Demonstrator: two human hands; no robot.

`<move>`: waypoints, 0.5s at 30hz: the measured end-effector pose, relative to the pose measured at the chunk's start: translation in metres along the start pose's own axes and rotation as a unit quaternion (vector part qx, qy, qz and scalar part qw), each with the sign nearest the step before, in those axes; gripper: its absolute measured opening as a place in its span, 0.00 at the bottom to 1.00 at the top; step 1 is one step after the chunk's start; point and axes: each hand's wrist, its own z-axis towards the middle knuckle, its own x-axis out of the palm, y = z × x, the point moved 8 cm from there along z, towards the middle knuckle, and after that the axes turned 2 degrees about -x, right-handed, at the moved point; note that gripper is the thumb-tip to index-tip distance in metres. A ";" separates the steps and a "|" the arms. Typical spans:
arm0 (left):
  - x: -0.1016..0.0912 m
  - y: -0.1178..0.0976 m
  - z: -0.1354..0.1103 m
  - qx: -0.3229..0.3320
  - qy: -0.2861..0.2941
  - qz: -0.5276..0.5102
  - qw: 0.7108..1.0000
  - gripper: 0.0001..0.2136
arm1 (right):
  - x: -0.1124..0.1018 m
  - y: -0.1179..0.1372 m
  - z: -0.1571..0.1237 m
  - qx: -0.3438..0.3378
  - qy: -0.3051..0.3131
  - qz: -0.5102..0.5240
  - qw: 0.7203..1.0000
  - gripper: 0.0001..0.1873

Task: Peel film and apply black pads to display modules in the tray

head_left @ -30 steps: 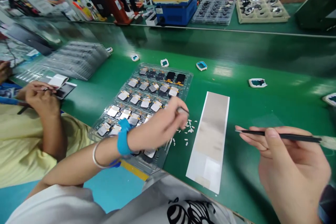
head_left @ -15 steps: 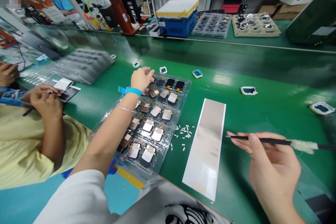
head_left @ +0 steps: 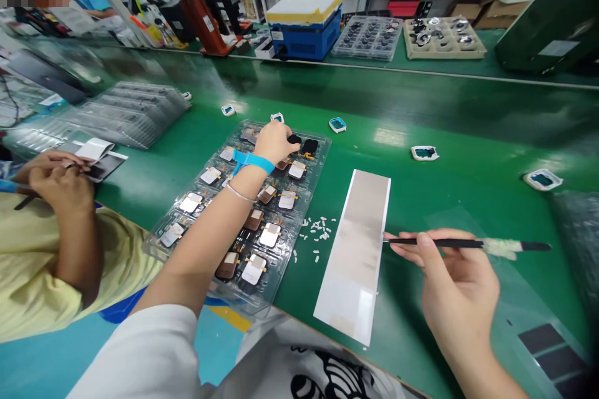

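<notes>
My left hand (head_left: 276, 142), with a blue strap at its wrist, reaches over the clear plastic tray (head_left: 276, 287). Its thumb and fingers close round a small black screen (head_left: 294, 139) in the far row; the fingertips are partly hidden. Several small screens with white or brown backs and orange flex tabs lie in the tray's pockets. My right hand (head_left: 461, 293) holds a slim black tool (head_left: 444, 242) with a thin metal tip and pale tape wrapped near its rear. That tip is by the right edge of a long white strip (head_left: 349, 262). Tiny white pieces (head_left: 321, 229) lie between tray and strip.
Several white watch-like frames (head_left: 425, 153) are spaced along the green bench. Stacked clear trays (head_left: 135, 112) stand at left, near a co-worker's hands (head_left: 65, 181). A blue box (head_left: 304, 34) and part trays (head_left: 367, 37) occupy the back ledge. Clear film (head_left: 510, 299) lies at right.
My left hand has moved right across the tray, from beside the black screens onto one of them. My right hand has brought the tool's tip closer to the white strip. The view has shifted slightly.
</notes>
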 end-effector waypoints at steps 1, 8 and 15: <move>-0.001 -0.003 -0.001 -0.001 0.008 0.005 1.000 0.09 | 0.000 0.000 0.000 -0.001 0.002 0.000 1.000 0.11; -0.022 -0.013 -0.012 0.007 0.027 -0.043 0.999 0.04 | -0.003 -0.002 0.004 0.006 -0.011 0.001 1.000 0.13; -0.036 -0.053 -0.093 0.050 0.216 -0.449 0.865 0.17 | 0.003 0.006 0.004 -0.052 0.029 -0.016 0.998 0.05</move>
